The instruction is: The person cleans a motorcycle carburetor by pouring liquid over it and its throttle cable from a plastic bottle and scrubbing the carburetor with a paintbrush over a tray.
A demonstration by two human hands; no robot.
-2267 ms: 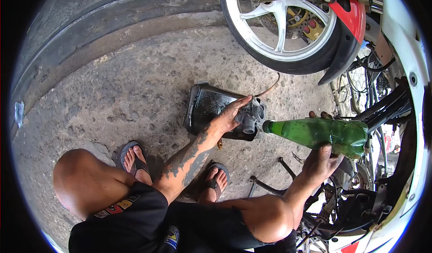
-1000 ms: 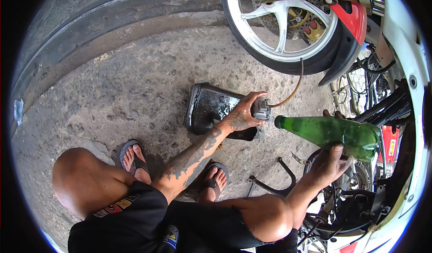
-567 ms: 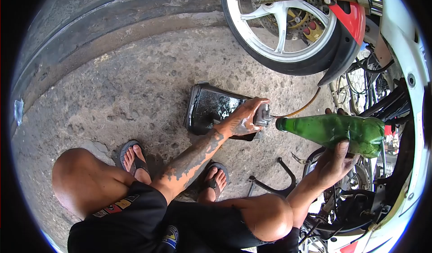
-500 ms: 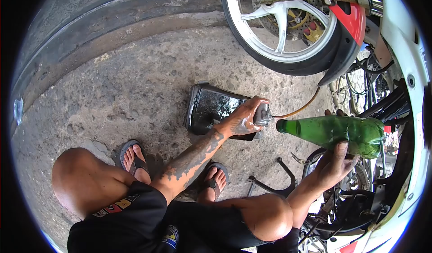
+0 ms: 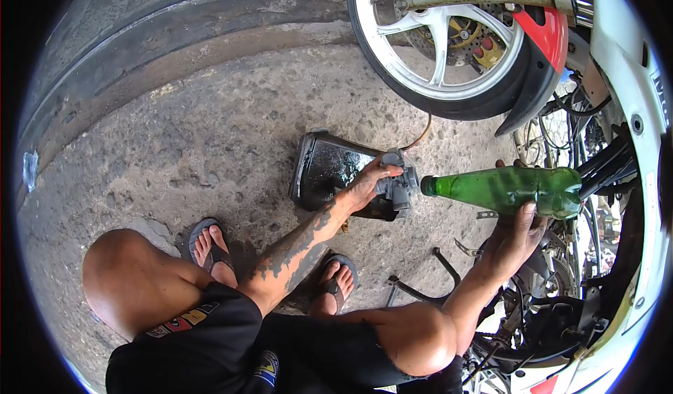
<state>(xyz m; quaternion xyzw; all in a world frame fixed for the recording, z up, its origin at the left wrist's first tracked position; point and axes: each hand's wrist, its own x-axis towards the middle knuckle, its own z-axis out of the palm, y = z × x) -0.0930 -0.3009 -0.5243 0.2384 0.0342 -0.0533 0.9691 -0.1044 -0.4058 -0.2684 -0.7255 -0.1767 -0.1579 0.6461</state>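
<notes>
My left hand [image 5: 366,186] is closed around a grey metal carburetor [image 5: 399,192]. It is above one end of a black, oily tray [image 5: 300,173] on the ground. A thin brownish hose [image 5: 423,136] runs up from the carburetor towards the wheel. In my right hand [image 5: 515,236], which is stained dark, lies a green plastic bottle [image 5: 484,188] tilted on its side. The bottle's mouth points at the carburetor, very close to it; I cannot tell whether they touch. Whether liquid is flowing does not show.
A motorcycle front wheel [image 5: 439,36] with white spokes stands at the upper right. White bodywork [image 5: 634,78] and exposed frame parts line the right side. A black metal stand [image 5: 420,290] sits near my sandalled foot [image 5: 333,285]. Rough concrete [image 5: 175,141] spreads leftward to a raised kerb.
My left hand has turned the carburetor over, showing more of its body, and the hose now bends upward. The bottle has moved left and slightly up, closer to the carburetor.
</notes>
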